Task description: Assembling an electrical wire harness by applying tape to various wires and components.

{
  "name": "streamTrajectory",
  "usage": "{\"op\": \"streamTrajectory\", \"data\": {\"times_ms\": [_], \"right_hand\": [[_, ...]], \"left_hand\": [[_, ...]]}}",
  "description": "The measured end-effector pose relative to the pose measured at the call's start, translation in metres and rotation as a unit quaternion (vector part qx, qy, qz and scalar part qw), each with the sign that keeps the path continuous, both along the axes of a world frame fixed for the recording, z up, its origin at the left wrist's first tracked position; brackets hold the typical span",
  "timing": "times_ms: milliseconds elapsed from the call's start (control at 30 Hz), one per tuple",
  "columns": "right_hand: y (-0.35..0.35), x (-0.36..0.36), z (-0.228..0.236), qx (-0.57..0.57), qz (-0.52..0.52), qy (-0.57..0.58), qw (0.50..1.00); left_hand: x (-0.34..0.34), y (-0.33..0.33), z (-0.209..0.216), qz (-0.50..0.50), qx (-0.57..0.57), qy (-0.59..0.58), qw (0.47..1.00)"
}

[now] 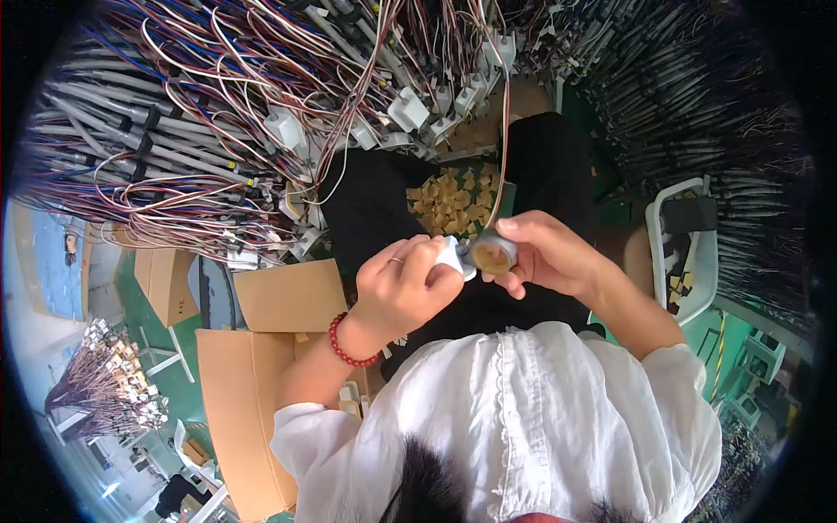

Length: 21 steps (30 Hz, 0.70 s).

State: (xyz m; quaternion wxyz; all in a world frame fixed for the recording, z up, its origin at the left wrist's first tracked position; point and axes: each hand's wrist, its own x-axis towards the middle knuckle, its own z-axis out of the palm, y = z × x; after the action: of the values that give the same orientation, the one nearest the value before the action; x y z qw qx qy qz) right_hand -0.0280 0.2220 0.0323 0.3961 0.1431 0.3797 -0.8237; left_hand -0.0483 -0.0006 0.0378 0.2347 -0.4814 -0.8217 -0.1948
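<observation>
My left hand (pixel 405 283) is closed around a white plastic connector (pixel 454 258) in front of my lap. Right beside it, my right hand (pixel 554 253) grips a small grey roll of tape (pixel 493 254) with a tan core, thumb on top and fingers below. Roll and connector meet or nearly meet; the exact contact is hidden by the fingers. A thin bundle of red, white and dark wires (pixel 504 139) runs up from between my hands toward the heap of cables.
Piled wire harnesses (pixel 218 105) with white connectors fill the far left, and dark cable bundles (pixel 697 113) the far right. Tan scraps (pixel 453 202) lie between my knees. An open cardboard box (pixel 240 418) stands at my left, a white plastic basket (pixel 656 253) at my right.
</observation>
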Motion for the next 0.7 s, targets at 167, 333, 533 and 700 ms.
{"op": "streamTrajectory", "data": {"times_ms": [167, 333, 533, 700], "right_hand": [[-0.004, 0.002, 0.013, -0.102, -0.022, 0.031, 0.994], [0.032, 0.017, -0.017, -0.065, 0.019, 0.167, 0.984], [0.015, -0.01, 0.006, 0.195, 0.079, 0.428, 0.879], [0.014, -0.015, 0.012, 0.223, 0.139, 0.468, 0.844]], "left_hand": [[0.012, 0.008, -0.002, 0.04, -0.102, -0.005, 0.994], [0.014, 0.0, -0.01, 0.063, 0.069, -0.252, 0.963], [0.017, 0.004, -0.011, 0.009, 0.222, -0.506, 0.833], [0.021, -0.001, -0.016, 0.003, 0.292, -0.601, 0.744]]}}
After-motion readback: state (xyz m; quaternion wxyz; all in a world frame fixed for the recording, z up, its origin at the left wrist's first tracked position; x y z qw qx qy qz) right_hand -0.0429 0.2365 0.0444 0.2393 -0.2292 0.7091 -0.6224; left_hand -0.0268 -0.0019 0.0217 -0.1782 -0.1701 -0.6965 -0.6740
